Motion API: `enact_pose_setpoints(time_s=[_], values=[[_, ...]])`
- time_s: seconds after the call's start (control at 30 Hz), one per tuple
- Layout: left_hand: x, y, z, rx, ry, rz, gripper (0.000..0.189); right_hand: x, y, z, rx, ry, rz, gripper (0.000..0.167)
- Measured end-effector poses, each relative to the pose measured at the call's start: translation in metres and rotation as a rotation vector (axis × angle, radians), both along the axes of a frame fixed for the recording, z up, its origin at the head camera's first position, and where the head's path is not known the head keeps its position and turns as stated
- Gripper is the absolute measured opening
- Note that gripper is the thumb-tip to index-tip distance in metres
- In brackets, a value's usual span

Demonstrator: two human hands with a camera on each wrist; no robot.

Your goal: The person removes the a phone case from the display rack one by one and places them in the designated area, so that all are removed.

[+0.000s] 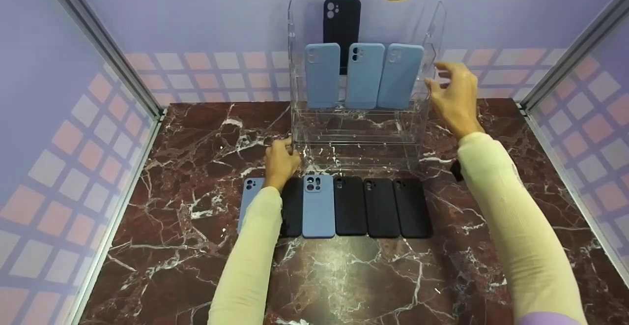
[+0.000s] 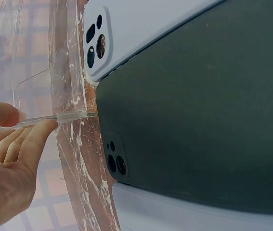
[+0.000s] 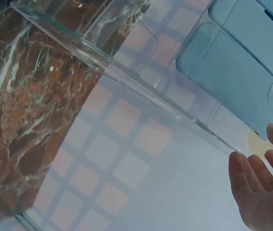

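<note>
A clear stepped display stand [image 1: 357,142] is upright toward the back of the table. My left hand [image 1: 280,162] pinches the edge of its left side panel, thumb on one face and fingers on the other, as the left wrist view shows. At the right side panel, my right hand [image 1: 454,96] has its fingertips right at the edge, with the thumb spread apart from the fingers. Three light blue phone cases, among them the middle one [image 1: 364,75], lean side by side on an upper tier. Behind and above them stands a black phone case [image 1: 342,25].
In front of the stand, several phone cases lie in a row on the marbled table [image 1: 334,280], including a blue one [image 1: 318,212] and a black one [image 1: 413,212]. My left forearm partly covers the row's left end. Patterned walls [image 1: 206,15] enclose the back and both sides.
</note>
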State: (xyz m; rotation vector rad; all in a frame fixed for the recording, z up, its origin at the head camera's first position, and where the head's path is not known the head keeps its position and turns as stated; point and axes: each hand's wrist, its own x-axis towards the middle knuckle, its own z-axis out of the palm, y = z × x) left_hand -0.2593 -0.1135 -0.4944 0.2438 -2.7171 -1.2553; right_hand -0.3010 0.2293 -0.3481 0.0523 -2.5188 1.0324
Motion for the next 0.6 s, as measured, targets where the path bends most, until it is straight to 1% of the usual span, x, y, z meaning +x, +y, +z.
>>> enact_pose_setpoints(time_s=[0.07,0.17,0.3,0.47,0.6], values=[[0.0,0.0,0.001,-0.003,-0.003,0.0,0.042,-0.004,-0.003,0.003,0.021,0.008,0.003,0.044],[0.001,0.0,0.001,-0.007,-0.01,-0.002,0.043,-0.011,-0.008,0.005,0.049,0.045,0.021,0.048],[0.001,-0.001,0.002,-0.002,-0.017,0.0,0.044,-0.018,-0.013,0.005,0.078,0.076,0.069,0.053],[0.0,0.0,0.002,-0.008,-0.021,0.001,0.043,-0.024,-0.019,0.004,0.094,0.065,0.124,0.059],[0.001,0.0,0.002,-0.009,-0.026,0.0,0.042,-0.025,-0.021,0.002,0.097,0.055,0.13,0.055]])
